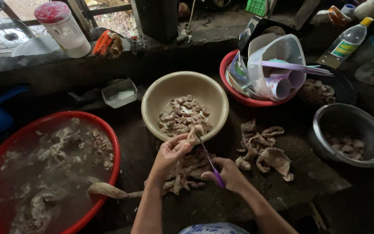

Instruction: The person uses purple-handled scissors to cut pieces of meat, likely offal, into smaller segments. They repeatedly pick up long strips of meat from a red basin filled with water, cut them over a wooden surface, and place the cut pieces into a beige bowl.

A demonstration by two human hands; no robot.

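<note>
A strip of pale offal [194, 133] is being pinched between the fingers of the left hand [171, 151] and held up over the near rim of the beige bowl [154, 96]. Purple-handled scissors [209, 163] are being gripped in the clenched right hand [227, 174], with the blades pointing up towards the strip; whether the blades are parted cannot be told. Beneath both hands, a heap of uncut offal [186, 171] is lying on the dark worktop [308, 177], and one long piece [105, 190] is trailing from it towards the left.

Small cut pieces [182, 116] are being collected in the beige bowl. To the right of the hands, a second pile [262, 147] of folded, pale pieces is lying on the worktop, apart from the first heap. Further right, a few more pieces are being held in a steel bowl [369, 130].

At the left, a large red basin [111, 143] is being filled by cloudy water with scraps floating in it. Behind the beige bowl, a red tub [239, 96] is being loaded with a clear jug [282, 54] and cups. A small clear box [118, 92] is sitting near the ledge, a white jar with a red lid [63, 27] is standing on it, and a bottle with a yellow cap [346, 42] is lying at the far right.
</note>
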